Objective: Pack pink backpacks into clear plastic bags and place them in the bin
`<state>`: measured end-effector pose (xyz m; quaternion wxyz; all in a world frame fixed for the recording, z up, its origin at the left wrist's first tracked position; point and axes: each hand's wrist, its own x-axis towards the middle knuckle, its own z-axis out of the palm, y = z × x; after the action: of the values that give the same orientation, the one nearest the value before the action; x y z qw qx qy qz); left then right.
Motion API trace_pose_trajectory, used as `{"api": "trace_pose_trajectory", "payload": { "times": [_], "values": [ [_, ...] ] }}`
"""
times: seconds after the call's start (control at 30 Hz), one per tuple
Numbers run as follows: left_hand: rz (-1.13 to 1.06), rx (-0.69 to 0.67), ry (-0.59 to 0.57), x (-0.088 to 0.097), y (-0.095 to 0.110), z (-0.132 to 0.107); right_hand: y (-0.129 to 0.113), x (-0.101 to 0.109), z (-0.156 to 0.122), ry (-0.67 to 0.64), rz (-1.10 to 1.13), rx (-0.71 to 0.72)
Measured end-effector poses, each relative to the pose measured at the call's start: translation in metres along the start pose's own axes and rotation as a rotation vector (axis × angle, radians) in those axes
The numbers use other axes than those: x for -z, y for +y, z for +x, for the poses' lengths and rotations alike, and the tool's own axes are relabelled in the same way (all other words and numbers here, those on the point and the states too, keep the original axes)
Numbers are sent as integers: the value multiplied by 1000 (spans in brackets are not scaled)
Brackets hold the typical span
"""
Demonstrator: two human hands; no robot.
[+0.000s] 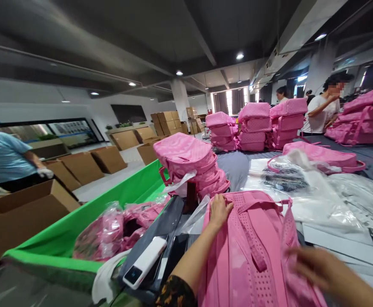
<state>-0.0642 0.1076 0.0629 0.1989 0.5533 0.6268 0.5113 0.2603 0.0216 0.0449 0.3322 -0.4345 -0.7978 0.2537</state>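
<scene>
Handling the pink backpack (269, 232): a soft, padded and fairly light load is suggested, its sides likely to be folded under pressure; little slip and no fragility are expected.
Grey-covered table (237, 168): here the pink backpack is laid, strap side up, between a white device (145, 262) and clear plastic bags (317, 187).
Top edge and shoulder strap (249, 238): the surest hold is judged to be offered here, since the loose cloth may be left sagging.
Left hand (220, 212): the upper left edge is grasped under bent fingers, the forearm extended forward.
Right hand (314, 266): held low at the right side, fingers partly bent; blurred, so its grip cannot be told.
</scene>
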Motion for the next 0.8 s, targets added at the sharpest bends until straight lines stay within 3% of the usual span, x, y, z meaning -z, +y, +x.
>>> {"api": "trace_pose_trajectory", "payload": {
  "times": [0.07,0.1,0.17,0.23,0.3,0.4,0.5,0.57,0.7,0.8],
  "values": [
    [229,-219,-10,-8,17,-6,19,34,39,94,-82,-235],
    [340,-358,-79,-16,26,-9,28,45,60,143,-90,-375],
    [447,-581,-329,-43,40,-13,45,52,100,187,-25,-577],
    [365,-625,-570,-78,47,-16,54,44,128,162,50,-617],
    [280,-578,-649,-109,47,-18,54,31,139,179,61,-555],
    [226,-537,-563,-133,46,-21,39,20,129,305,26,-358],
    [-34,-468,-505,-133,45,-27,12,13,105,349,-9,-91],
    [-195,-408,-529,-130,44,-27,-9,6,92,342,19,-7],
    [-214,-337,-518,-127,42,-18,-51,-1,78,449,76,101],
    [-183,-303,-491,-123,44,-21,-70,14,72,512,30,164]
  ]
}}
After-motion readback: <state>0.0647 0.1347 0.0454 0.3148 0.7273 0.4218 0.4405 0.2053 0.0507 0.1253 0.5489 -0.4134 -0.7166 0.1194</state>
